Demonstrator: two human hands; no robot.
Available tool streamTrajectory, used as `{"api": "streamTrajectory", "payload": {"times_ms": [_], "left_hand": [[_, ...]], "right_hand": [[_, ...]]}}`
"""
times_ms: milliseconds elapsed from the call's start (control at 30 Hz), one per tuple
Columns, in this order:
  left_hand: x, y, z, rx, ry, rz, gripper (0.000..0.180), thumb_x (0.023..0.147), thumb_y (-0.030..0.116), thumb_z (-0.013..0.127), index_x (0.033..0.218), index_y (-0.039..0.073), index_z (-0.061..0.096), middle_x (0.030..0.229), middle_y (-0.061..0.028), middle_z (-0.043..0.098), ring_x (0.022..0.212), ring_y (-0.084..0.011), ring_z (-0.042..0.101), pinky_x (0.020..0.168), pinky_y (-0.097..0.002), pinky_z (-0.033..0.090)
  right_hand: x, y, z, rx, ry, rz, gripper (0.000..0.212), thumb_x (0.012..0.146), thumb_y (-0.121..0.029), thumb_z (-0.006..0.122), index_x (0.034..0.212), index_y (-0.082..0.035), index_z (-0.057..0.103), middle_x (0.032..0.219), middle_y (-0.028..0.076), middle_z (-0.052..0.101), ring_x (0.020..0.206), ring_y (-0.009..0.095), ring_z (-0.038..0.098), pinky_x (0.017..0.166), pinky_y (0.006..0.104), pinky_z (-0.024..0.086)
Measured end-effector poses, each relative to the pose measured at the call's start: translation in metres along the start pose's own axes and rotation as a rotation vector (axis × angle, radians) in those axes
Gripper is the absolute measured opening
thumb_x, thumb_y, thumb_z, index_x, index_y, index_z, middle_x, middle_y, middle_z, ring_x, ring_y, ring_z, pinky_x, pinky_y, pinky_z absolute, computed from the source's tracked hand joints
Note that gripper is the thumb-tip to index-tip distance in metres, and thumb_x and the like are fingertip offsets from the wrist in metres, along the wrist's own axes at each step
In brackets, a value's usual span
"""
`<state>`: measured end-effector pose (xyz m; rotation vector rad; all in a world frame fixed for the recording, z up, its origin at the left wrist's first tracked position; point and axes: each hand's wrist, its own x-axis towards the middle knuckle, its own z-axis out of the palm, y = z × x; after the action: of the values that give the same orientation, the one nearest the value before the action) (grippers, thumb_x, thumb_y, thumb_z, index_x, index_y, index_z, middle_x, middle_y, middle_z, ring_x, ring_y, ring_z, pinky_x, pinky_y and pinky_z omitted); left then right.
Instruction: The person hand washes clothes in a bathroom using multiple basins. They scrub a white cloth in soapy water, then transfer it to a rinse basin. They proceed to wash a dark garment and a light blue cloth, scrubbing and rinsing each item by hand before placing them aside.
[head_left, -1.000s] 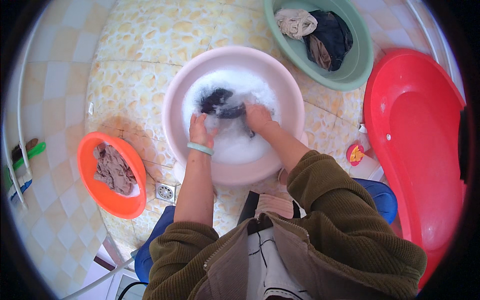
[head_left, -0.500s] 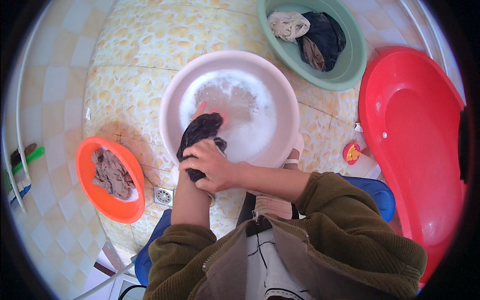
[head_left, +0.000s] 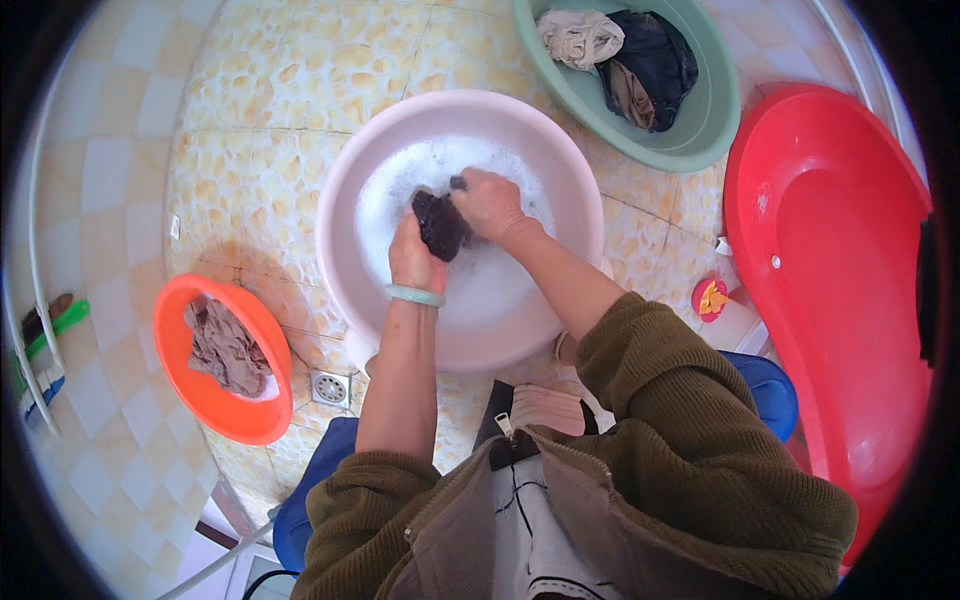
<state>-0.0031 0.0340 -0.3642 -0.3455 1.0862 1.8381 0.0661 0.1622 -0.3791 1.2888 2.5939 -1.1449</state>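
A wet, bunched piece of thin black cloth (head_left: 438, 226) is held between my hands above the soapy water of the wide pale pink basin (head_left: 335, 225). My left hand (head_left: 412, 256), below a pale green bangle (head_left: 415, 295), is closed on its left side, thumb and palm against it. In a fist, my right hand (head_left: 490, 207) grips the other end, and a bit of black pokes out past the fingers. White suds (head_left: 480, 300) ring the water. Whether the cloth is a stocking or another garment, I cannot make out.
An orange basin (head_left: 167, 350) with brownish cloth (head_left: 228, 350) stands left, near a floor drain (head_left: 330, 388). A green basin (head_left: 715, 135) with black and beige clothes (head_left: 650, 70) is far right. Beside it lies a red baby bathtub (head_left: 850, 300). A blue stool (head_left: 765, 395) shows under me.
The black cloth, stretched along my left forearm half a second ago, is now off it and bunched between both hands. My right hand has moved up and right, over the water.
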Motion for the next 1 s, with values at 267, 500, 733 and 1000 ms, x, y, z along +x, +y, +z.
{"api": "streamTrajectory", "payload": {"times_ms": [267, 500, 733, 1000], "left_hand": [[0.012, -0.006, -0.048, 1.616, 0.170, 0.552, 0.055, 0.087, 0.024, 0.056, 0.138, 0.008, 0.039, 0.139, -0.0153, 0.038, 0.130, -0.0338, 0.035, 0.104, -0.0514, 0.030], [-0.010, -0.017, -0.026, 2.069, -0.100, -0.067, 0.051, 0.085, 0.024, 0.060, 0.133, 0.014, 0.046, 0.143, -0.0113, 0.037, 0.132, -0.0348, 0.033, 0.104, -0.0518, 0.032], [0.021, 0.009, -0.070, 0.787, 0.105, 0.288, 0.037, 0.093, 0.024, 0.051, 0.122, 0.004, 0.057, 0.122, -0.0114, 0.060, 0.114, -0.0254, 0.056, 0.100, -0.0354, 0.041], [-0.019, 0.092, 0.023, 0.544, -0.311, 0.194, 0.062, 0.098, 0.048, 0.036, 0.122, -0.006, 0.054, 0.121, -0.0160, 0.058, 0.116, -0.0209, 0.053, 0.102, -0.0342, 0.038]], "right_hand": [[-0.027, 0.047, 0.007, -0.375, -0.136, -0.495, 0.044, 0.078, -0.011, 0.057, 0.121, -0.013, 0.052, 0.103, 0.013, 0.056, 0.101, 0.034, 0.056, 0.088, 0.0467, 0.042], [-0.025, 0.033, 0.011, -0.470, -0.047, -0.188, 0.036, 0.074, -0.008, 0.060, 0.110, -0.011, 0.056, 0.108, 0.011, 0.058, 0.100, 0.032, 0.058, 0.085, 0.0419, 0.045], [-0.033, -0.012, -0.033, 0.781, -0.286, -0.033, 0.039, 0.070, 0.010, 0.046, 0.103, -0.007, 0.058, 0.116, 0.006, 0.058, 0.109, 0.021, 0.055, 0.092, 0.0319, 0.044], [-0.060, -0.073, -0.110, 1.310, -0.528, -0.190, 0.027, 0.079, -0.001, 0.046, 0.104, -0.002, 0.055, 0.113, 0.011, 0.060, 0.102, 0.016, 0.058, 0.092, 0.0299, 0.045]]}}
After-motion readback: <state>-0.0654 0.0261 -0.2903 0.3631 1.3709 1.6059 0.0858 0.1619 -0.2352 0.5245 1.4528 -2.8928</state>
